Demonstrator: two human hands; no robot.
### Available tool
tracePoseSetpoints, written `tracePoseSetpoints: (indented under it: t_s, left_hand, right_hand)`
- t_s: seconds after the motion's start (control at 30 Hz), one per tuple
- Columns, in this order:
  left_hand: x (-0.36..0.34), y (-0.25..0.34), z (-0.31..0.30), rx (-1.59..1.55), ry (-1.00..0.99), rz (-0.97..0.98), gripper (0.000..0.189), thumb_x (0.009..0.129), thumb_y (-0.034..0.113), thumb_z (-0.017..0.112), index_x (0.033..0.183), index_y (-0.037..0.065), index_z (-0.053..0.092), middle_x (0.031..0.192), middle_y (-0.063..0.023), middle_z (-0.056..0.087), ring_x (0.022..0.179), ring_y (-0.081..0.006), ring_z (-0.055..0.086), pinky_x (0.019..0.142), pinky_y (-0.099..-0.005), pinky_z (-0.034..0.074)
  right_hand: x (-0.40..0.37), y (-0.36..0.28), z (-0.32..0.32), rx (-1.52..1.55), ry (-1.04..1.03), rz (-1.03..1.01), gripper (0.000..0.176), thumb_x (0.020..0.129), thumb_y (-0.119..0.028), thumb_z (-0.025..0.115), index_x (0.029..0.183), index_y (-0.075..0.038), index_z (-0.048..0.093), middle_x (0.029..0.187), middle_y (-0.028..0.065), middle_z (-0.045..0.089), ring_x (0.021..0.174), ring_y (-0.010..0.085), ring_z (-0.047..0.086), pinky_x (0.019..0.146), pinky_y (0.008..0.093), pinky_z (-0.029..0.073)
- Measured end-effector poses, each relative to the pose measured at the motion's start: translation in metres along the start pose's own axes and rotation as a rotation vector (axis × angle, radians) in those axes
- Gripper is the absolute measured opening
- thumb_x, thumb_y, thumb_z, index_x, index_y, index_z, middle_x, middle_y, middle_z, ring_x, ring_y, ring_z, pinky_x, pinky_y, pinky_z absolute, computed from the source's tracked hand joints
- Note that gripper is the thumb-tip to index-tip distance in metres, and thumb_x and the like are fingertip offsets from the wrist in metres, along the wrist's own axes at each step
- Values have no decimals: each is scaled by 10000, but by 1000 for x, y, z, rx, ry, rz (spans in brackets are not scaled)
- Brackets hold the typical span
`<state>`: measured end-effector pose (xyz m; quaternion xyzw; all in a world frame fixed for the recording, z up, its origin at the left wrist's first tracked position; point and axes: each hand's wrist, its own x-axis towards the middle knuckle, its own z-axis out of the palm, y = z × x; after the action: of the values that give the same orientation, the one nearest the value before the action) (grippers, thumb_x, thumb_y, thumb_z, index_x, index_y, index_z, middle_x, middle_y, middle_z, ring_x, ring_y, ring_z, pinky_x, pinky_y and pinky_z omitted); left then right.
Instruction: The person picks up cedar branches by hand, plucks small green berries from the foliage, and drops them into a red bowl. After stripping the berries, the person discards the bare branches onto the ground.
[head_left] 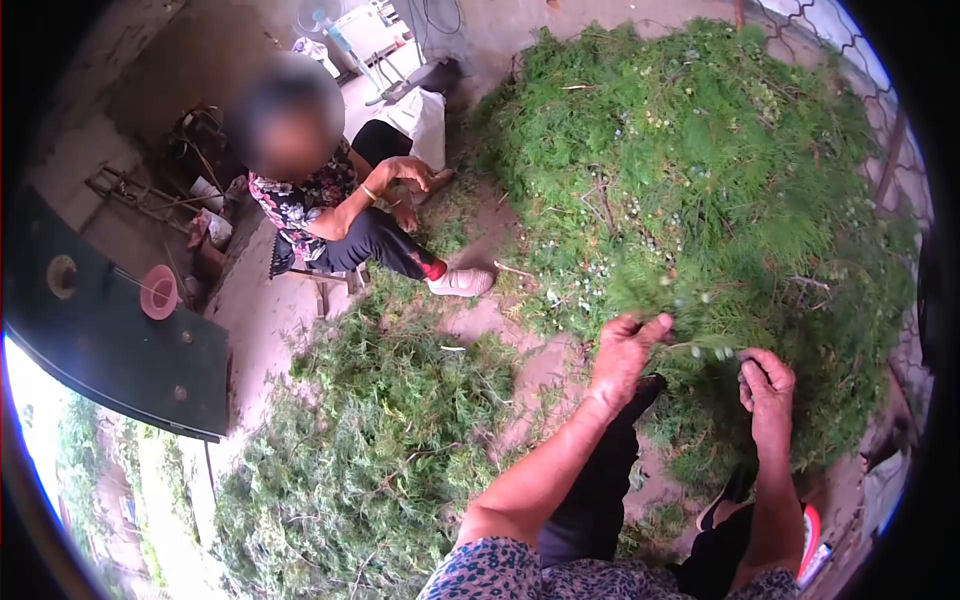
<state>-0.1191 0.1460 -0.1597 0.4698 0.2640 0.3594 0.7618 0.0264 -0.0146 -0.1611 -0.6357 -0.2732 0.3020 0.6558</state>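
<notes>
A green evergreen sprig with pale, roundish cones (710, 352) stretches between my hands above a large heap of cut branches. My left hand (625, 352) has its thumb and fingers pinched on the sprig, whose leafy part is blurred. At the cone-bearing end my right hand (768, 388) is closed, thumb against curled fingers; exactly what lies under the fingertips is partly hidden. The branch heap (680, 180) spreads beyond and below both hands, dotted with small bluish-green cones.
A second pile of evergreen branches (380, 450) lies to my left. Across from me sits a person in a floral top (285, 215). Behind them is a white sack (422, 125). A dark green panel (110, 330) stands at far left; wire mesh (905, 190) borders the right.
</notes>
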Motion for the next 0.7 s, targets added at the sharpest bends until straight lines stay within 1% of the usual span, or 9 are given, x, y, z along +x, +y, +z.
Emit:
tracePoseSetpoints:
  t_s: [0.13,0.2,0.27,0.33,0.4,0.47,0.5,0.6,0.7]
  left_hand:
    - [-3,-19,-75,16,305,-153,155,767,142,665,870,33,624,802,-54,632,727,-120,547,700,-267,450]
    - [-2,-3,-117,-66,476,-104,211,768,135,658,933,18,597,846,-75,623,729,-142,553,704,-278,460]
    - [25,12,-197,81,560,199,81,766,55,568,841,26,560,805,-86,596,663,-166,565,609,-268,469]
    - [28,101,-192,66,520,325,59,771,65,558,815,26,555,734,-69,562,577,-142,511,528,-253,420]
    - [52,138,-214,30,807,434,96,796,122,588,808,32,556,693,-68,559,567,-142,509,519,-256,402]
    - [66,132,-215,-21,703,406,153,811,175,606,804,30,557,672,-53,558,565,-143,505,523,-262,397]
    - [61,116,-206,197,600,307,200,800,195,624,861,15,561,720,-49,576,597,-147,513,583,-264,423]
    - [60,48,-124,-54,520,163,322,780,157,647,1061,37,545,957,-40,589,851,-148,531,776,-298,430]
    - [60,-5,-62,-230,283,-44,179,724,180,712,863,98,634,828,-10,630,787,-140,554,764,-317,421]
  right_hand:
    - [-1,14,-10,-24,15,120,118,834,-111,559,909,-26,596,650,-9,490,453,33,398,355,171,262]
    - [-1,20,-15,-40,4,158,123,837,-114,550,901,-18,594,644,-3,489,439,35,392,350,175,260]
    - [-2,17,-16,-83,5,153,124,840,-114,543,898,-16,593,642,-2,489,432,36,388,349,177,261]
    - [-2,17,-16,-117,12,122,131,845,-114,526,891,-11,591,636,1,486,419,39,381,346,182,262]
    - [1,21,-17,-126,34,131,127,843,-111,531,890,-10,591,638,1,486,419,39,381,344,180,262]
    - [4,23,-14,-96,30,153,116,837,-106,543,892,-19,596,642,-5,488,437,35,391,350,175,263]
    - [6,24,-13,-66,23,184,106,832,-102,555,894,-28,600,645,-11,490,455,31,400,356,169,264]
    - [7,21,-5,-31,24,162,110,829,-97,559,902,-25,600,654,-3,495,447,35,396,353,172,264]
    - [10,18,-10,-24,25,164,121,829,-98,562,911,-17,599,664,10,497,448,40,396,351,176,262]
